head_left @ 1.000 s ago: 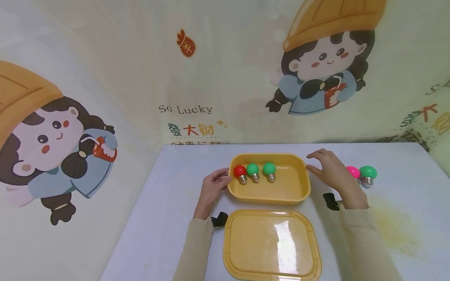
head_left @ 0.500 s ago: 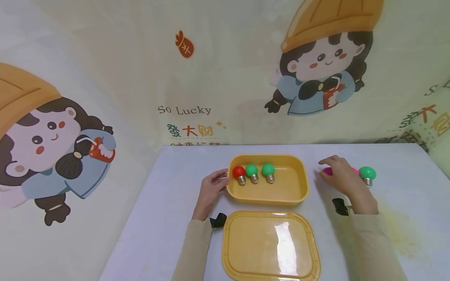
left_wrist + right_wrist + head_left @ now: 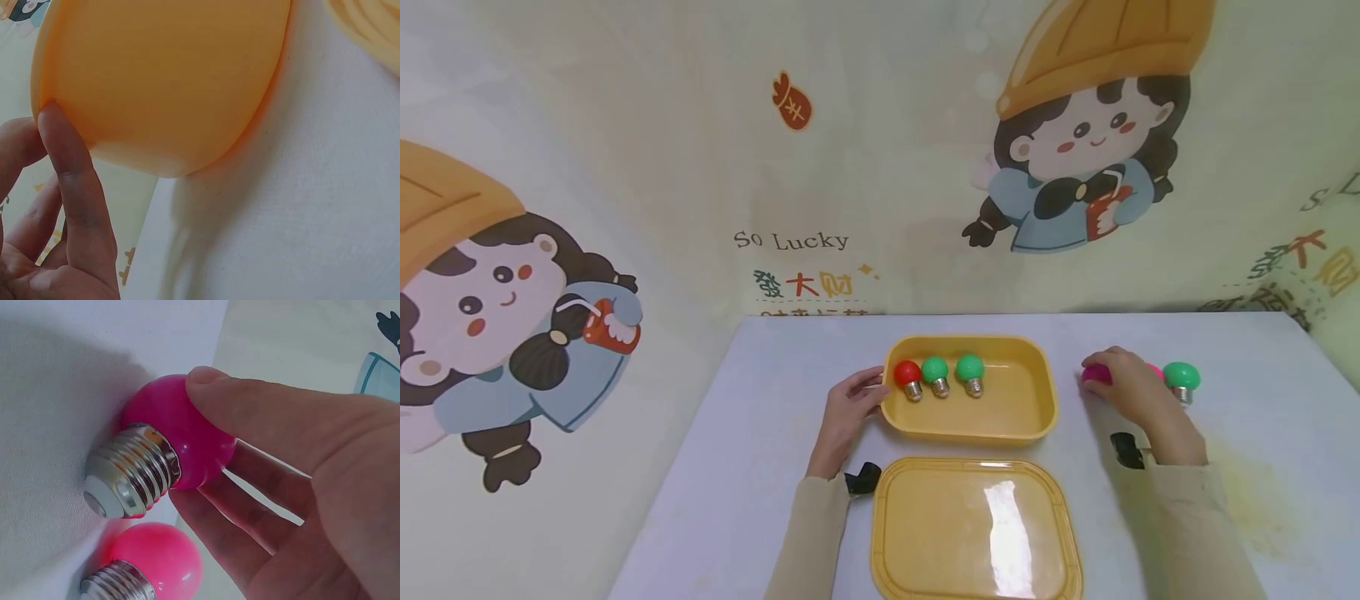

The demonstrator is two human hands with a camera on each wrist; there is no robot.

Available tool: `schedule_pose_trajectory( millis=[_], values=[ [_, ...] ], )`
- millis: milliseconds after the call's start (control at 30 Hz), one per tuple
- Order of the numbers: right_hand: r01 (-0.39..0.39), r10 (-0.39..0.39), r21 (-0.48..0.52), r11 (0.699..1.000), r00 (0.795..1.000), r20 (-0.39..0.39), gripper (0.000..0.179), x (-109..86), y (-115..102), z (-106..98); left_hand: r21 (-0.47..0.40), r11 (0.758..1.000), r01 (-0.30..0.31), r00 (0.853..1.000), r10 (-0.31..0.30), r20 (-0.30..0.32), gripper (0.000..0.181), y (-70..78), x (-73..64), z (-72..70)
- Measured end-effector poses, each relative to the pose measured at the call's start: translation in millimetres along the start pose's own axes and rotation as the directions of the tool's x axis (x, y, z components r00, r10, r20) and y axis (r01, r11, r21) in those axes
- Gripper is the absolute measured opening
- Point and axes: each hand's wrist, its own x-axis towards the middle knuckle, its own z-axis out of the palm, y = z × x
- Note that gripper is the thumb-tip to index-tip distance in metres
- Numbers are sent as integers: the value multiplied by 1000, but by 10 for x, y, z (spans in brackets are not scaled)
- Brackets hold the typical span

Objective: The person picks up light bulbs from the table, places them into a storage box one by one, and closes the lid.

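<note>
My right hand holds a magenta light bulb by its round globe, thumb on one side and fingers on the other. The bulb's silver screw base sticks out free, close to the white tabletop. Beside it lies a pink bulb, partly hidden by the hand in the head view. At the left end of a yellow plastic box, my left hand touches the outer wall near the rim with its fingertips. Inside the box's left half lie a red bulb and two green bulbs.
A green bulb lies right of my right hand. In front of the box rests a flat yellow lid. The white table meets a cartoon-printed backdrop at its far edge.
My right hand has moved right, away from the box's right end, and its thumb and fingers have come together on the magenta bulb. The left hand stays at the box.
</note>
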Motion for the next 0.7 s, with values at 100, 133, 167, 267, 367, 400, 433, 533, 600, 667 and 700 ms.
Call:
schedule_pose_trajectory(
  millis=[100, 133, 167, 267, 367, 400, 433, 533, 600, 667, 700],
  values=[
    [-28, 28, 0, 1000, 1000, -4, 37, -17, -13, 0, 0, 1000, -13, 1000, 13, 6, 39, -6, -20, 6],
    [-36, 36, 5, 999, 999, -10, 38, -21, -25, 0, -4, 1000, -18, 1000, 18, 4, 38, -11, -20, 5],
    [-44, 44, 10, 999, 999, -17, 38, -27, -39, -5, -12, 1000, -23, 1000, 23, 6, 38, -14, -19, 5],
    [-63, 65, 42, 997, 997, -45, 40, -43, -105, -21, -29, 999, -37, 999, 37, -3, 36, -14, -16, 6],
    [-62, 67, 70, 996, 995, -72, 40, -62, -189, -42, -48, 998, -44, 999, 44, -9, 35, -17, -7, 5],
    [-60, 66, 74, 995, 995, -80, 41, -69, -215, -49, -49, 998, -46, 999, 45, -9, 36, -19, -5, 5],
    [-55, 62, 77, 995, 994, -88, 41, -76, -240, -59, -48, 998, -47, 999, 47, -7, 36, -18, -6, 6],
    [-32, 40, 74, 997, 993, -110, 40, -94, -306, -87, -51, 998, -38, 999, 38, -7, 37, -20, -6, 9],
    [-4, 13, 70, 998, 991, -132, 39, -107, -344, -106, -48, 998, -41, 999, 40, -4, 37, -15, -9, 13],
    [27, -16, 67, 997, 988, -155, 37, -116, -385, -125, -48, 998, -38, 999, 38, -5, 36, -9, -11, 19],
    [38, -27, 66, 997, 986, -165, 37, -120, -407, -133, -48, 998, -41, 999, 41, -5, 36, -7, -11, 22]
  ],
)
